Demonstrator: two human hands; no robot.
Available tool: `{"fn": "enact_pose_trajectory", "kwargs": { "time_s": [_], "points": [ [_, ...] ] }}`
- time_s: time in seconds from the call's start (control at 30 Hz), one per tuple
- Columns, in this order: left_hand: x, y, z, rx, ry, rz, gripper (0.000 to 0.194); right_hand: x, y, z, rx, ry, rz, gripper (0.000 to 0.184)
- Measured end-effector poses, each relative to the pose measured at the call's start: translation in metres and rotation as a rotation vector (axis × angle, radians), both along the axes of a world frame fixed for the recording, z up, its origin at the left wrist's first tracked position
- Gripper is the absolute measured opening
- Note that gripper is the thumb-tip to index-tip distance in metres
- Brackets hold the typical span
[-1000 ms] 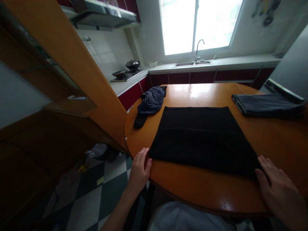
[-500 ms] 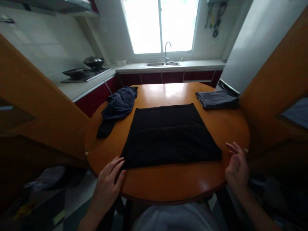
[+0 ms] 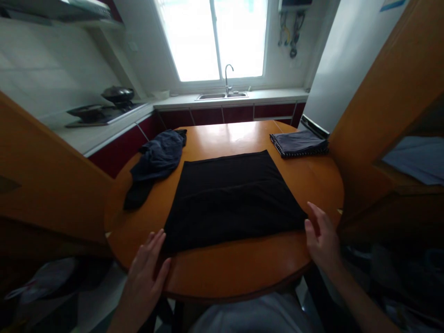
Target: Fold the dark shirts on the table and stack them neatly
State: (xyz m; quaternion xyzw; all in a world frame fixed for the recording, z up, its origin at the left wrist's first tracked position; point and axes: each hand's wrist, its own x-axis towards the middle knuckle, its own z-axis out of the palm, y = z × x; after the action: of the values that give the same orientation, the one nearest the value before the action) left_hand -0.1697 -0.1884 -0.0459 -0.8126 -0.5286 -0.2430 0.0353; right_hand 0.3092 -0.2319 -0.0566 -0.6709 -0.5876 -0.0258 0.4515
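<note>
A black piece of cloth (image 3: 229, 199), its kind not clear, lies spread flat on the wooden table (image 3: 239, 270) in front of me. At its near left corner is my left hand (image 3: 144, 270), fingers stretched and thumb apart, holding nothing. My right hand (image 3: 322, 238) is by the near right corner, thumb and fingers spread around the corner without closing on it. Whether the fingertips touch the cloth I cannot tell.
A crumpled dark blue garment (image 3: 161, 155) lies on the table's left side. Folded grey and black cloth (image 3: 300, 142) is stacked at the far right. Beyond stand a sink (image 3: 222, 96), a stove with a pan (image 3: 118, 94), and wooden panels (image 3: 374, 111) on either side.
My right hand has come in closer to the cloth's near right corner, its thumb and fingers now apart. My left hand stays by the left corner. The whole view has shifted slightly.
</note>
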Motion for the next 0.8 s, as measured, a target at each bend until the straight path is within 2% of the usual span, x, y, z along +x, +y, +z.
{"fn": "enact_pose_trajectory", "kwargs": {
  "time_s": [0.13,0.2,0.47,0.57,0.67,0.8],
  "points": [
    [0.004,-0.005,0.006,-0.029,0.164,-0.118,0.057,0.001,-0.003,0.009,-0.144,-0.348,0.384,0.056],
    [0.003,-0.006,0.008,-0.049,0.194,-0.106,0.057,0.002,-0.003,0.011,-0.221,-0.425,0.461,0.059],
    [-0.003,0.002,0.015,-0.089,0.203,-0.106,0.064,0.018,0.009,0.002,-0.225,-0.389,0.456,0.055],
    [-0.009,0.011,0.024,-0.059,0.193,-0.205,0.058,0.032,0.015,0.000,-0.195,-0.408,0.502,0.052],
    [-0.011,0.019,0.039,-0.123,0.212,-0.339,0.064,0.042,0.020,0.000,-0.171,-0.444,0.551,0.058],
    [-0.004,0.030,0.049,-0.202,0.204,-0.357,0.071,0.046,0.026,0.003,-0.145,-0.435,0.570,0.064]
  ]
}}
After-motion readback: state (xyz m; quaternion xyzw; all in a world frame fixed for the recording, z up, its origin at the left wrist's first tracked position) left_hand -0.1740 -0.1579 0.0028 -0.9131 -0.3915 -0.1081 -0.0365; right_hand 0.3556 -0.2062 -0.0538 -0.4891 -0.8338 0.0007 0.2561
